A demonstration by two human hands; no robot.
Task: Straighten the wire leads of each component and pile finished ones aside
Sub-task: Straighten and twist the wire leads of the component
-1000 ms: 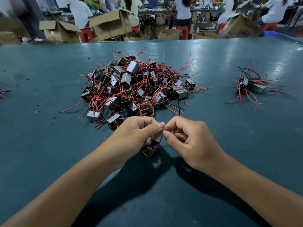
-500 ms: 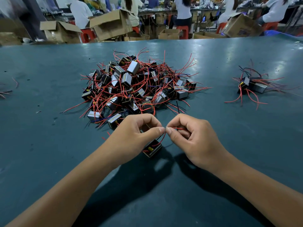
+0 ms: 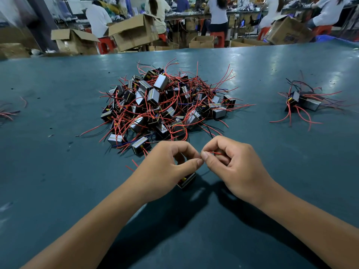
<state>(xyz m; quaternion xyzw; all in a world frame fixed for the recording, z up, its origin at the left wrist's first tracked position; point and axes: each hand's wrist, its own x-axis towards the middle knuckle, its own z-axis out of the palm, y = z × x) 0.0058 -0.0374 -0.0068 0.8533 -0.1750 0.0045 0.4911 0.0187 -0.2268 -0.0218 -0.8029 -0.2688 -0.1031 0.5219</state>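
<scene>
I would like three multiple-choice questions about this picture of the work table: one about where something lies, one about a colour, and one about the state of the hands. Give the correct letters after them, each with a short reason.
1. Where does the small pile of components lie, seen from the big pile?
A. to the right
B. to the left
C. on top of it

2. Which colour are most of the wire leads in the big pile?
A. green
B. red
C. white

3. What are the two hands doing?
A. lying flat on the table
B. lifting a cardboard box
C. pinching a red wire between their fingertips

Answers:
1 A: the small pile lies apart, near the right edge of the view.
2 B: red leads stick out all around the pile, with only a few dark ones.
3 C: the left hand and right hand meet at the wire, above the component.
</scene>
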